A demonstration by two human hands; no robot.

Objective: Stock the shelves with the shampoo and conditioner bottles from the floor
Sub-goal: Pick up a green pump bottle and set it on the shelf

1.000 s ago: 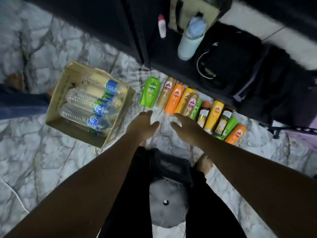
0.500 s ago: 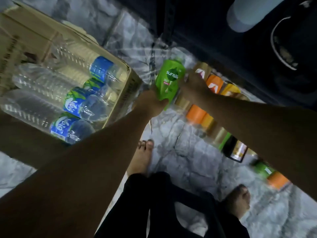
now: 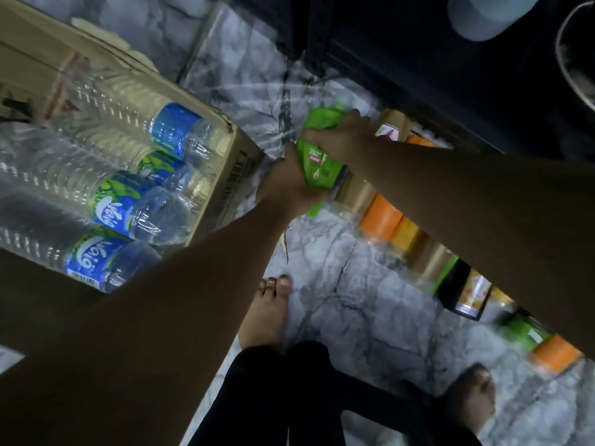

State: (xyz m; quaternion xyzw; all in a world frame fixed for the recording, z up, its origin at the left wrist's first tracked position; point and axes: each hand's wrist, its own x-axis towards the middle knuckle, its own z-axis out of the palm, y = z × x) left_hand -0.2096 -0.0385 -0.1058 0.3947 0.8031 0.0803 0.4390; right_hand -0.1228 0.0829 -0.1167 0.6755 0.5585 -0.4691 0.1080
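Note:
A green shampoo bottle (image 3: 317, 162) lies at the left end of a row of bottles on the marble floor. My left hand (image 3: 288, 185) grips its lower part from the left. My right hand (image 3: 341, 136) closes over its upper part from the right. Beside it run a gold bottle (image 3: 355, 191), an orange bottle (image 3: 380, 217), a yellow one (image 3: 407, 235), a dark bottle (image 3: 463, 292), another green one (image 3: 521, 329) and an orange one (image 3: 555, 352); my right forearm hides their upper halves. The dark shelf unit (image 3: 418, 59) stands just behind the row.
A cardboard box (image 3: 222, 175) with large water bottles (image 3: 128, 201) sits left of the row. A pale flask (image 3: 489, 14) stands on the shelf at top right. My bare feet (image 3: 269, 317) stand on the marble floor (image 3: 354, 300).
I bent down close to the floor. Both hands went from hovering open above the row to closing on the green bottle, the right hand now wrapped over its top.

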